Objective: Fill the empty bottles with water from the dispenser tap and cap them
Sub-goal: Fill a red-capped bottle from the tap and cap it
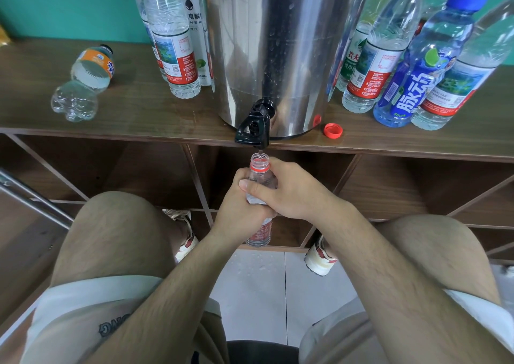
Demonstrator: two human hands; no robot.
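Left hand: the left hand point(236, 210) is wrapped around the middle of the bottle point(262, 179). Most of its fingers are covered by the other hand.
Right hand: the right hand point(297, 194) is closed over the left hand and the bottle. Its thumb is laid across the near side and its forefinger is curled just under the neck.
Bottle: it is uncapped and clear, with a red ring at the neck. The neck rises out of the top of the fingers and the base hangs below them, in front of the open shelving.
Long axis: it is held close to upright, mouth up and base towards the floor.
Tap: the black tap point(254, 126) of the steel dispenser point(267, 44) sits straight above the fingers. The mouth of the bottle is lined up just under the spout, and a thin thread of water can be seen between them.
Fill level: it cannot be told, because the body is hidden by both hands.
Red cap: the red cap point(333, 130) lies loose on the shelf top point(139, 108), above and to the right of the fingers and beside the dispenser.
Nearer hand: the right hand is judged nearer to the cap, so the bottle would be left to the left hand.
Tap lever: it is touched by neither hand, so a reach straight up from the fingers is likely needed to stop the flow.
Risk: water may be spilled if the mouth drifts sideways from under the spout.
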